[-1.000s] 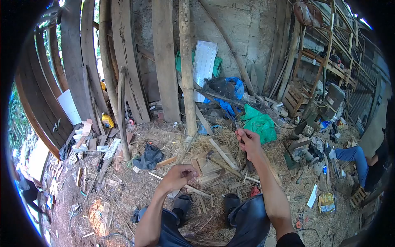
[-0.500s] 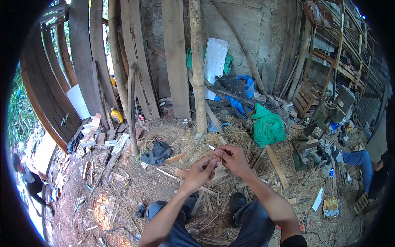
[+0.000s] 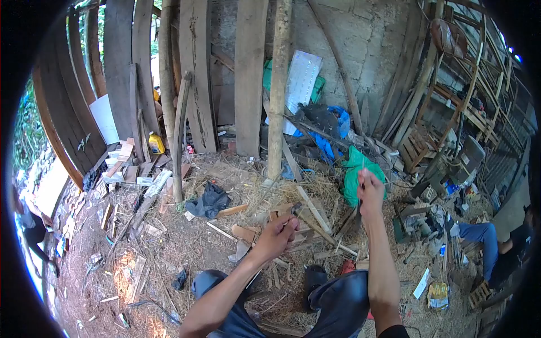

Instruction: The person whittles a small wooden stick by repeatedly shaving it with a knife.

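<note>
My left hand (image 3: 275, 239) is held low in front of my knees, its fingers curled and pinched together. What they hold, if anything, is too small to make out. Just beyond its fingertips shows a dark, hammer-like head (image 3: 296, 209), with a wooden stick running down to the right behind it. Whether the hand touches it I cannot tell. My right hand (image 3: 370, 191) is raised to the right in a closed grip, in front of a green plastic sack (image 3: 352, 174). A slim pale pointed object (image 3: 363, 161) sticks up from that fist.
Wood scraps and straw litter the ground around my legs. A black cloth or bag (image 3: 209, 201) lies ahead, left of a bamboo post (image 3: 278, 101). A yellow bottle (image 3: 156, 143) stands farther left. At the right edge sits another person in jeans (image 3: 479, 242); another person (image 3: 31, 225) is at far left.
My hands were together and are now apart. The right one has moved up and right with the slim pale object; the left has dropped slightly. My view has shifted a little.
</note>
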Tool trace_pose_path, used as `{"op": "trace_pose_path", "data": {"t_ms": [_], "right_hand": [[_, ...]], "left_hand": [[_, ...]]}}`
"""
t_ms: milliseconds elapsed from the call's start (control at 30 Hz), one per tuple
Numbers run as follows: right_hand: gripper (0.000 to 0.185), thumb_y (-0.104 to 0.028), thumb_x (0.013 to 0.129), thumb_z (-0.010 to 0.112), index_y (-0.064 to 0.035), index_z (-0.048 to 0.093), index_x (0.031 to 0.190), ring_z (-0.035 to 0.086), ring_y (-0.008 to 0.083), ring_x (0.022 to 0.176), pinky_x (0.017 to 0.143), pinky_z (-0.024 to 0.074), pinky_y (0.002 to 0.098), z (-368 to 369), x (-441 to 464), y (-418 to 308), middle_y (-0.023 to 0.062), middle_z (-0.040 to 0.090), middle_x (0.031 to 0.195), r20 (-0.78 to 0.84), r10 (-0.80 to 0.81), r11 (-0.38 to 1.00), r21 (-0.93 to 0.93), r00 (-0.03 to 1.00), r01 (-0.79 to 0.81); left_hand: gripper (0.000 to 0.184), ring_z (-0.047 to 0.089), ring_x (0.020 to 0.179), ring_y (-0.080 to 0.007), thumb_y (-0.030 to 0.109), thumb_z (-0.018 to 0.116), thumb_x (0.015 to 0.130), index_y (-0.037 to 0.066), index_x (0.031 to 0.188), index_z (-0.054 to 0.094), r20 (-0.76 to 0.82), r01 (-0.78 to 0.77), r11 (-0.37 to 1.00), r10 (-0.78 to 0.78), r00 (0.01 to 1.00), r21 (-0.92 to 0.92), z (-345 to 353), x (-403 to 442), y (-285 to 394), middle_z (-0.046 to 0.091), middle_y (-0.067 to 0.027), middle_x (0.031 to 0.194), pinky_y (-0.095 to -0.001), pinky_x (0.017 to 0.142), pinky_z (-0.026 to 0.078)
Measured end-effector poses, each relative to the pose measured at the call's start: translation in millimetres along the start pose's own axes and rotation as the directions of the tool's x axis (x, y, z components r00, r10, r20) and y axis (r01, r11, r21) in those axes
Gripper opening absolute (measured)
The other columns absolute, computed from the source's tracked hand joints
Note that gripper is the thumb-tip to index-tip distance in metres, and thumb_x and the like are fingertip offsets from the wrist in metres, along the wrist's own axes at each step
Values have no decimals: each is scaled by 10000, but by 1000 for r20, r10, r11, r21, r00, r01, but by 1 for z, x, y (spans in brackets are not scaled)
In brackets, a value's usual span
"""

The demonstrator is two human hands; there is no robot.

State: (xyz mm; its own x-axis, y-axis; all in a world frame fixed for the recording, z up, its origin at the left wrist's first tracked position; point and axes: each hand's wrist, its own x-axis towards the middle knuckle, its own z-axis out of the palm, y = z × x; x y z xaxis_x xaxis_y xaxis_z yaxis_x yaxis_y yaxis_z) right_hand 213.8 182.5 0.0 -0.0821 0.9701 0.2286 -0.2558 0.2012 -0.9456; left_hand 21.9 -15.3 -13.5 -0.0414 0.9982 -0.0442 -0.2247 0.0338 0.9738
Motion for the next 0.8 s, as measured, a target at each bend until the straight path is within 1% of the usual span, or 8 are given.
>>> {"op": "trace_pose_path", "data": {"t_ms": [133,300,467,533,700,733,767,800], "right_hand": [[194,-183,920,589,-20,647,1007,364,39,489,420,256,187,22,-48,-5,-49,491,654,314,276,961,-89,908,-261],[271,-205,931,584,44,623,1032,363,37,461,415,264,188,70,-88,-12,-19,508,647,573,325,935,-77,752,-345],[248,-196,934,579,42,611,995,367,30,449,409,261,192,65,-79,-12,-9,544,656,507,382,920,-134,773,-367],[234,-184,929,586,41,629,980,370,30,454,409,264,194,63,-77,-8,-9,546,660,503,362,929,-124,785,-349],[184,-145,924,588,29,649,938,389,34,468,415,288,207,61,-68,1,-12,555,671,500,316,948,-184,806,-258],[175,-136,925,582,26,647,914,399,37,476,417,297,215,58,-62,4,-14,556,678,408,223,951,-291,885,-106],[169,-127,926,577,23,645,890,410,39,484,420,307,223,52,-53,7,-17,558,685,325,106,914,-405,940,37],[166,-126,929,569,20,645,913,406,41,486,419,307,227,39,-35,12,-20,550,684,240,66,944,-330,969,18]], "left_hand": [[239,249,509,-36,266,403,1015,78,891,483,13,-47,995,49,999,-92,-12,13,-6,285,67,605,-216,442,213],[238,254,493,-36,261,406,1014,73,890,484,4,-49,999,49,999,-16,-2,5,5,305,66,591,-218,435,215],[241,274,495,-38,249,409,1012,69,877,493,-35,-134,983,139,990,122,2,13,-5,331,59,582,-219,436,226],[250,444,561,-125,228,426,996,28,889,530,-85,-199,918,241,967,343,0,20,-13,465,-33,631,-301,529,366],[215,526,623,-259,210,462,964,16,917,540,-165,-140,848,257,952,511,10,11,2,556,-127,713,-374,621,420],[210,539,638,-290,208,465,958,16,923,542,-170,-124,816,262,950,565,11,9,7,577,-146,742,-386,634,427],[210,539,638,-290,208,465,958,16,923,542,-174,-123,819,262,949,561,9,8,1,577,-146,742,-386,634,427],[195,501,602,-202,199,474,959,25,902,541,-155,-145,820,273,949,553,6,8,-10,530,-101,682,-341,584,404]]}}
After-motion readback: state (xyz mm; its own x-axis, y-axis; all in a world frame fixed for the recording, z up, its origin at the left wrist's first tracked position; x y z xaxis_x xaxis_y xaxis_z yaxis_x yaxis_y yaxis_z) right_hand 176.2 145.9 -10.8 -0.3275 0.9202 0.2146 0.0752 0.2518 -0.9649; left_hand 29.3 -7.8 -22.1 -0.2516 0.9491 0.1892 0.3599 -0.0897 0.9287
